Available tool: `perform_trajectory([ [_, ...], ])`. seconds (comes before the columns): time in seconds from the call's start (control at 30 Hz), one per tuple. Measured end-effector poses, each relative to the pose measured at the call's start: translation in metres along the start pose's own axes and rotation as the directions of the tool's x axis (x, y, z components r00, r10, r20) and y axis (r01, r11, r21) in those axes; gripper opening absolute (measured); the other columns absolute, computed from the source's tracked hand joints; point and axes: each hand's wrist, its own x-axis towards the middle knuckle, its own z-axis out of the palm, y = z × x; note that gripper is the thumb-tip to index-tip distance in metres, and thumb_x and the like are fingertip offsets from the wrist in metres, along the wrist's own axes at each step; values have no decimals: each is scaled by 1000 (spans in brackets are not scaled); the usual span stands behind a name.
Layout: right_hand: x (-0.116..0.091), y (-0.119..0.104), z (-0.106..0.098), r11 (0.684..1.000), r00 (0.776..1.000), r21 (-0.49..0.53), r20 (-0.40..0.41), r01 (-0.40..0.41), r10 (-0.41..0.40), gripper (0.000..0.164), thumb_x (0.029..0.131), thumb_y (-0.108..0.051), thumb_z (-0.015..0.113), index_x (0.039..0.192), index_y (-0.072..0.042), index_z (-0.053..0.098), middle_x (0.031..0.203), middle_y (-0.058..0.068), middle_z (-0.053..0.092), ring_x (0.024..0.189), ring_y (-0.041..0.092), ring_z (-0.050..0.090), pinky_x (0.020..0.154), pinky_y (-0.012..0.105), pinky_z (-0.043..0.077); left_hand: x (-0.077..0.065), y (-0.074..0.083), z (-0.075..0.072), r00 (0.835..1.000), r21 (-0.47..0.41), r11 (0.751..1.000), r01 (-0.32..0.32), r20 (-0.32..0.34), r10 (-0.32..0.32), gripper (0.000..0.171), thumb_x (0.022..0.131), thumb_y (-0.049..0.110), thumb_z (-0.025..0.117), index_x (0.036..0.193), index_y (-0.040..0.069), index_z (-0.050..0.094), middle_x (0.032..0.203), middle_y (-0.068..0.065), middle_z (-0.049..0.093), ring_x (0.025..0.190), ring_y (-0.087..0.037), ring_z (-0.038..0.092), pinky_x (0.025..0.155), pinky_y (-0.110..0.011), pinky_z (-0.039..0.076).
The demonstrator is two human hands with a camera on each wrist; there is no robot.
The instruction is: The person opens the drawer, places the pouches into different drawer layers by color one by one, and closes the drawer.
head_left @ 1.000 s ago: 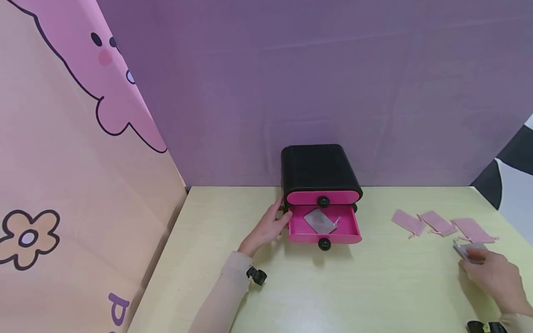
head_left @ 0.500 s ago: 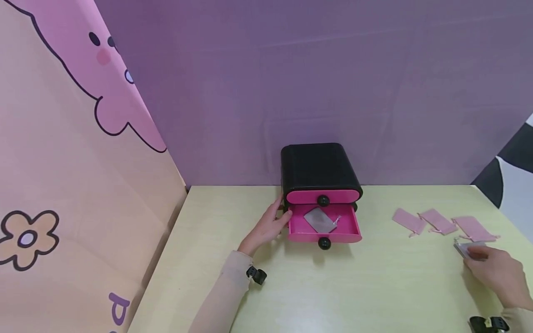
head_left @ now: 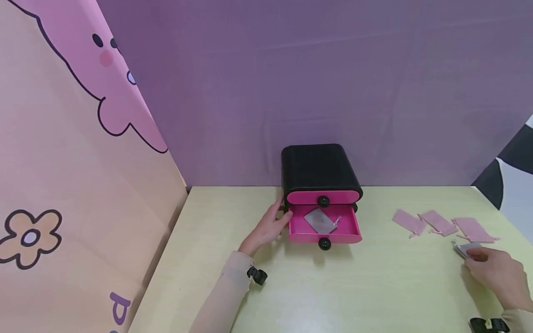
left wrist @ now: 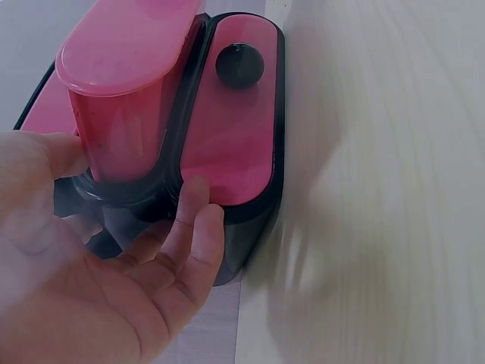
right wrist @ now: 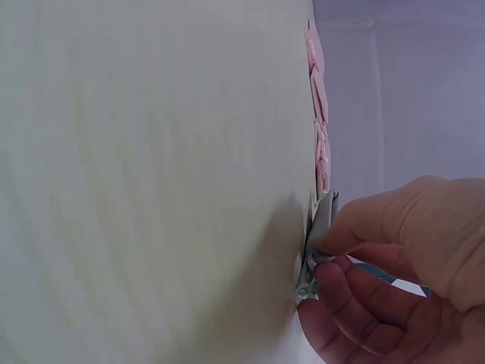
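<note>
A small black cabinet [head_left: 318, 166] with pink drawers stands near the back of the table. Its middle drawer [head_left: 350, 222] is pulled out, with a grey drawstring pouch [head_left: 319, 220] lying in it. The left hand [head_left: 266, 229] rests against the cabinet's left side. Its thumb is at the open drawer's side wall, and its fingertips touch the casing beside the lower pink drawer [left wrist: 235, 129]. Far to the right, the right hand [head_left: 497, 275] pinches a grey drawstring pouch [right wrist: 322, 224] between thumb and fingers, close over the table.
Pink drawstring pouches [head_left: 437, 223] lie in a row just behind the right hand. A purple cloth backdrop [head_left: 333, 92] rises behind the table, and a patterned pink panel [head_left: 83, 175] borders its left side. Black knobs [head_left: 324, 243] stick out from the drawer fronts.
The right hand shifts slightly, and less of the grey pouch in its fingers shows now. The left hand, cabinet and open drawer stay in place.
</note>
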Motion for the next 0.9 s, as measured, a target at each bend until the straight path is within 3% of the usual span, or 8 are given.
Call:
perform_trajectory([
  [0.23,-3,0,-1,999,1000,35,3,-23,23,37,93,-14,69,116,15,69,98,29,75,73,23,57,68,38,37,1,-1,1,1000,12,1000,4,1,-4,71,112,41,52,173,34,15,158,-18,44,96,-28,70,72,-32,56],
  [0.6,-10,-8,-7,998,997,66,-77,13,-8,38,96,-16,69,119,14,69,94,27,76,73,24,60,67,36,36,1,2,1,1000,-21,1000,-3,1,3,70,112,39,52,172,36,16,155,-17,47,94,-37,72,71,-39,58],
  [0.7,-12,-10,-10,996,989,63,-133,67,-58,37,95,-18,69,118,12,71,94,27,77,76,32,65,68,37,36,2,1,1,1000,-24,1000,-4,0,4,71,112,39,52,172,37,15,155,-17,47,95,-38,72,72,-41,59],
  [0.9,-12,-17,-15,990,975,60,-189,130,-116,36,95,-18,67,117,10,73,98,30,76,91,48,67,69,41,36,1,0,0,1000,-5,1000,14,-1,-14,72,112,38,52,172,36,13,158,-18,44,98,-35,73,72,-35,58],
])
